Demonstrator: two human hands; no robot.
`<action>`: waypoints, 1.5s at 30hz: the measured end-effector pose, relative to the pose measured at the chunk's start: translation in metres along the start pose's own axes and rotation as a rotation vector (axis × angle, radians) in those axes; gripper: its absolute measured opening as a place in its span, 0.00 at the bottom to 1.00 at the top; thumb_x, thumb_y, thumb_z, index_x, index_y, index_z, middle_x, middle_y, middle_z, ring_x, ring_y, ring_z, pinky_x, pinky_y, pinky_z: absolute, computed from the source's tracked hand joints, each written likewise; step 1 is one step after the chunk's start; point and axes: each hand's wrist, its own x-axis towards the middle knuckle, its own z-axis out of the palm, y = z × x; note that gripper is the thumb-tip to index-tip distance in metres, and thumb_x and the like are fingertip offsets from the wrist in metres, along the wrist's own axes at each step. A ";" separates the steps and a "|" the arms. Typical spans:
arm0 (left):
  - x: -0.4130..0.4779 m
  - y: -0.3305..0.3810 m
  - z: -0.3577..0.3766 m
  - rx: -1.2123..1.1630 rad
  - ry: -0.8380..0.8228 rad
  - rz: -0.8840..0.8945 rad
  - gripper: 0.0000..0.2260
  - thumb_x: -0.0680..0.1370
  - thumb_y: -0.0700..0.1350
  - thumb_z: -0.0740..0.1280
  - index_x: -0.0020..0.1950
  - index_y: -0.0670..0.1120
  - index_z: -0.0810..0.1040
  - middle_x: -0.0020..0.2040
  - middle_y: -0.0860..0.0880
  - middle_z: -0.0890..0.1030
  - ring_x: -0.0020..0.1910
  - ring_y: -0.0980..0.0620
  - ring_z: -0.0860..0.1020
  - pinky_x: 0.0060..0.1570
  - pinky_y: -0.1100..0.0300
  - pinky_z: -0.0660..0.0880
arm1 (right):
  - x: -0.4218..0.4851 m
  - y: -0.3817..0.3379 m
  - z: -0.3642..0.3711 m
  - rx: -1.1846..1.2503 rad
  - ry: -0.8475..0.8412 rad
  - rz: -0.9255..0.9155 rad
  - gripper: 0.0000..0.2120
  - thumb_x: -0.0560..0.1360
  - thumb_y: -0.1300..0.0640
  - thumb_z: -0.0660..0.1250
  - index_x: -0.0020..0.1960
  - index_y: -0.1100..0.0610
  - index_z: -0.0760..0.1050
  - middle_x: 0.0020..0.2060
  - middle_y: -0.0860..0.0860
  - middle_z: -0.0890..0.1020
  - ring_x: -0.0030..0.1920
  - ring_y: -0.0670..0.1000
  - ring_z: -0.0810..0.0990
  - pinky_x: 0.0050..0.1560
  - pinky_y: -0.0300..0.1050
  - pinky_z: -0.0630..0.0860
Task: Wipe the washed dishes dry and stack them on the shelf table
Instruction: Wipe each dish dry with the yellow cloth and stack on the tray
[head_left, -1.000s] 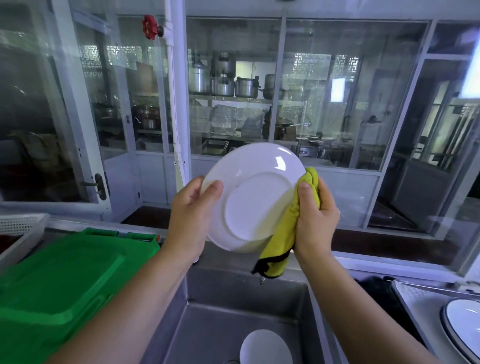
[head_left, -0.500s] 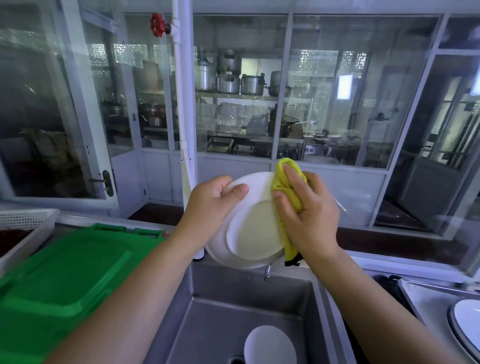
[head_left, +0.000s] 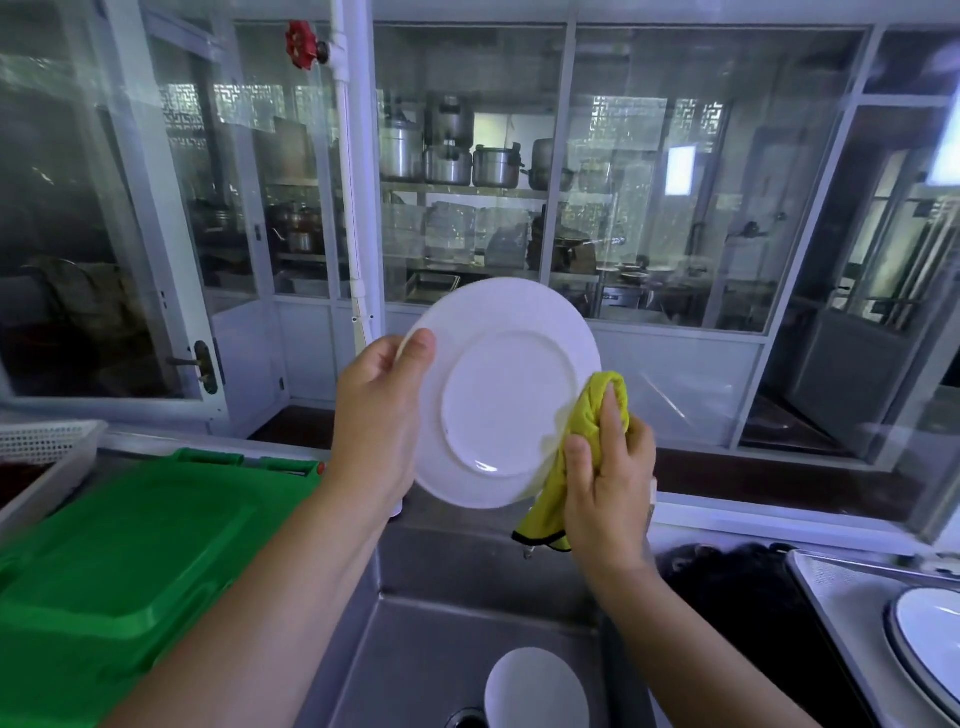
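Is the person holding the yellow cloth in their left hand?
No, the right hand grips the yellow cloth against the white plate; the left hand holds the plate's rim.

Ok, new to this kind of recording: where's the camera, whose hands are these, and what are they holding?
No machine here: these are a person's two bare hands, filmed by one wide camera worn on the head, looking forward and down. The left hand grips a white plate by its rim, underside toward the camera. The right hand holds a yellow cloth against the plate's lower right edge. Below is a steel sink with another white dish in it. A green plastic lid lies to the left, a blue-rimmed dish to the right.
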 end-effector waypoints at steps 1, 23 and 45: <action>0.001 -0.001 0.000 0.000 -0.001 0.002 0.14 0.78 0.48 0.66 0.35 0.46 0.69 0.29 0.52 0.72 0.30 0.55 0.69 0.33 0.60 0.65 | 0.002 -0.001 0.000 -0.004 0.000 0.006 0.32 0.73 0.40 0.51 0.76 0.48 0.61 0.60 0.48 0.66 0.58 0.50 0.68 0.57 0.41 0.63; 0.006 -0.011 0.001 0.035 0.023 -0.070 0.18 0.78 0.51 0.67 0.41 0.36 0.71 0.37 0.45 0.71 0.36 0.50 0.68 0.40 0.55 0.64 | 0.027 0.002 -0.003 -0.372 0.014 -0.774 0.18 0.78 0.50 0.62 0.65 0.54 0.75 0.52 0.54 0.74 0.41 0.56 0.71 0.38 0.50 0.76; -0.001 0.011 0.004 0.048 0.101 -0.049 0.16 0.79 0.50 0.64 0.37 0.43 0.67 0.34 0.45 0.68 0.31 0.52 0.67 0.32 0.60 0.63 | -0.009 0.021 0.018 -0.207 0.074 -0.677 0.27 0.74 0.50 0.65 0.70 0.51 0.61 0.59 0.57 0.66 0.49 0.56 0.69 0.50 0.51 0.74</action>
